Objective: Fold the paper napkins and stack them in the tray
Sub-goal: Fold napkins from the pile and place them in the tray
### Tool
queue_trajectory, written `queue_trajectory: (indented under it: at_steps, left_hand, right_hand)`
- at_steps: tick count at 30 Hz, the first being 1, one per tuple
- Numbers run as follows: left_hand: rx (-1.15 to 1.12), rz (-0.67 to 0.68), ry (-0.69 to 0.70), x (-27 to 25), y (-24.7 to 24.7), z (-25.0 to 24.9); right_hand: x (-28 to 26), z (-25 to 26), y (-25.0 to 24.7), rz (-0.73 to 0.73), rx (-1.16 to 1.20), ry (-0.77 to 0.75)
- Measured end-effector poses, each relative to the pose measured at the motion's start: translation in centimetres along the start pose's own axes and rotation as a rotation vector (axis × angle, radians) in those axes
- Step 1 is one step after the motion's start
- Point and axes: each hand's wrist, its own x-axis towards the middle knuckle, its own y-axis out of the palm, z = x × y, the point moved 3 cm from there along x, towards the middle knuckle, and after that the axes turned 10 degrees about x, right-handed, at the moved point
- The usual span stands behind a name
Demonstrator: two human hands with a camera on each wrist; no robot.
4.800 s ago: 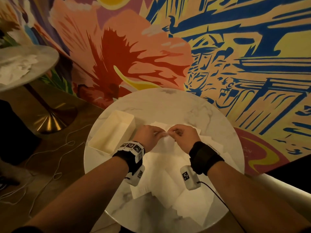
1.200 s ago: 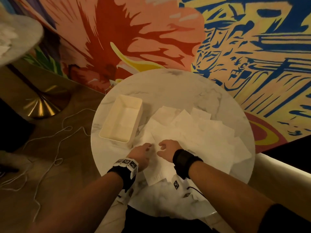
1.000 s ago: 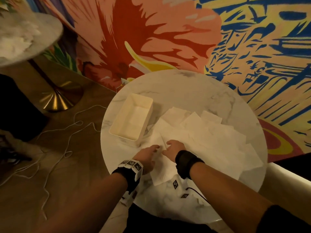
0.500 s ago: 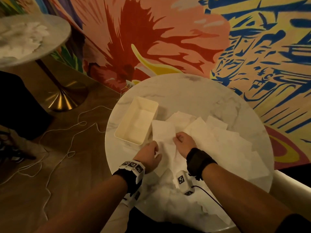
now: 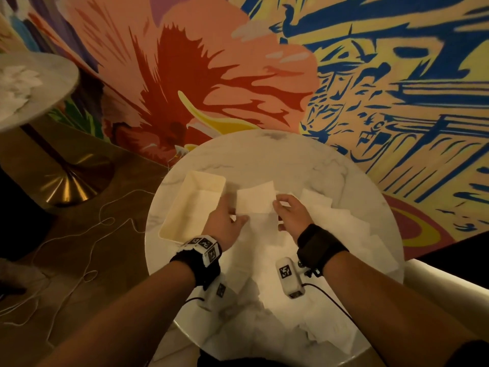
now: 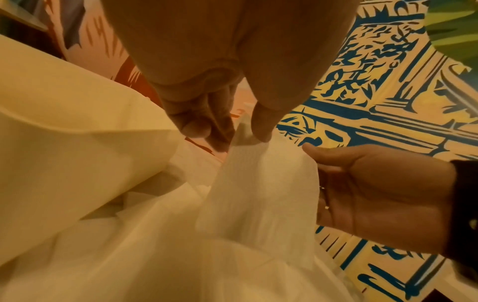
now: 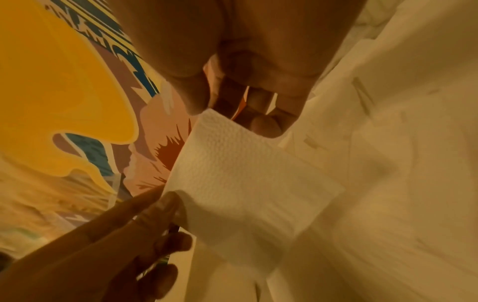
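A white paper napkin point(image 5: 255, 198) hangs lifted over the round marble table point(image 5: 277, 157), just right of the cream rectangular tray point(image 5: 169, 223). My left hand point(image 5: 235, 211) pinches its left edge and my right hand point(image 5: 279, 210) pinches its right edge. In the left wrist view, the left hand point(image 6: 236, 137) pinches the top corner of the napkin point(image 6: 261, 194) between thumb and fingers. In the right wrist view, the right hand point(image 7: 225, 116) pinches the opposite corner of the napkin point(image 7: 245, 173). Several loose napkins point(image 5: 344, 229) lie spread under and right of my hands.
A painted mural wall point(image 5: 370, 75) stands right behind the table. To the left there is a second round table point(image 5: 53, 83) on a brass foot, with white papers on it. Thin cables point(image 5: 79, 234) trail over the wooden floor. A pale ledge point(image 5: 449, 282) borders the table's right side.
Both hands took one napkin off the near part of the pile and lifted it forward. It now hangs spread between them beside the tray.
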Motion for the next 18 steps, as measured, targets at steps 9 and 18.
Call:
queue_trajectory:
  at_steps: [9,18]
  left_hand:
    - [-0.042,-0.109,0.134,0.5,-0.6,-1.7]
    - [0.091,-0.117,0.218,0.5,-0.4,-2.3]
  right_hand:
    - [-2.1,1.4,-1.6,0.034,-0.067,-0.157]
    - [-2.9,2.2,-1.5,-0.038,-0.355,-0.295]
